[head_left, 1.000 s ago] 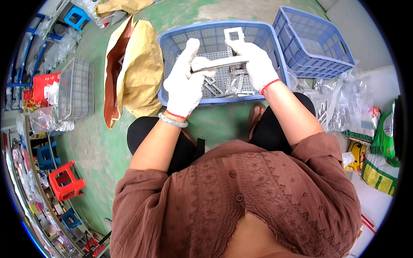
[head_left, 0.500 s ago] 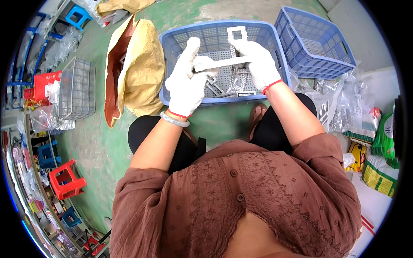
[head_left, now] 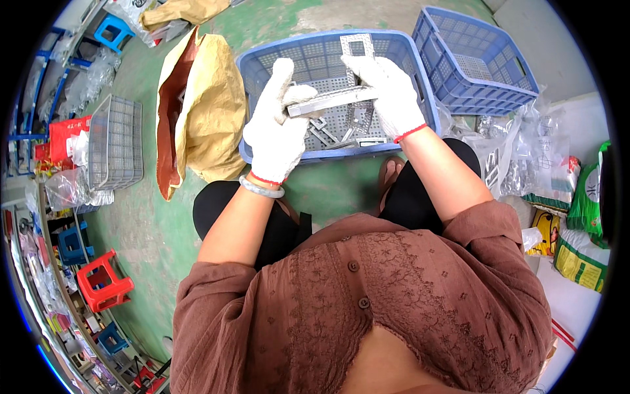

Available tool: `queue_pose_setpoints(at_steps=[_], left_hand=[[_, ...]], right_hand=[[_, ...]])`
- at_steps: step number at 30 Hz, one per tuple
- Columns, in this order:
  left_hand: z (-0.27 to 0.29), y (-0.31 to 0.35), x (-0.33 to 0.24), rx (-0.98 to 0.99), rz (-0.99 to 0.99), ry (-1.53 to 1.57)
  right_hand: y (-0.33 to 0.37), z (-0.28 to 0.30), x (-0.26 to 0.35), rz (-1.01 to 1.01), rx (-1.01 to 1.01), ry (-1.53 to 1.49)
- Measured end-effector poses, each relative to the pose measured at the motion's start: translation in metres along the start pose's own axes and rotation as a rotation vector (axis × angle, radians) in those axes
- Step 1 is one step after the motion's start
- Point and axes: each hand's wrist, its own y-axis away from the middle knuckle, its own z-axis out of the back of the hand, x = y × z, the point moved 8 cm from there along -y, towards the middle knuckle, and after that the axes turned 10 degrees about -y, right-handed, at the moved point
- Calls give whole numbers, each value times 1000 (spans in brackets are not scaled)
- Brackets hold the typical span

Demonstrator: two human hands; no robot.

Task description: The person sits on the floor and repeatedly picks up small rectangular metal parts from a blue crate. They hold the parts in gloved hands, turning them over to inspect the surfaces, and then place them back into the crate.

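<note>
Bar is in both your hands, over the basket, roughly midway between its near and far edges. Its right end lies a little closer to the far edge than its left end. Your left hand, white-gloved, has its fingers closed around the left end, with one digit pointing up toward the far edge, off the bar. Your right hand, gloved too, has its fingers closed on the right end.

Just beyond your right fingers is a frame, near the basket's far edge; you cannot tell from here whether your hand touches it. Below the bar, loose parts lie on the basket's bottom, mostly toward the near edge.

On the floor, the sack stands just beside the basket's left edge, its mouth open. The crate sits beside the basket's far right corner. Clear bags lie on your right, near the crate. Well off to your left is a red stool.
</note>
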Motion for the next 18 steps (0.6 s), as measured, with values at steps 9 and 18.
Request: queue_pose_setpoints(at_steps=[9,18], left_hand=[[0,-2,-3,38,-54,73],[1,-1,-16,1,45,-6]], right_hand=[[4,-9,-14,-366,-54,-447],[8,-19,-31,-458,-41,-519]])
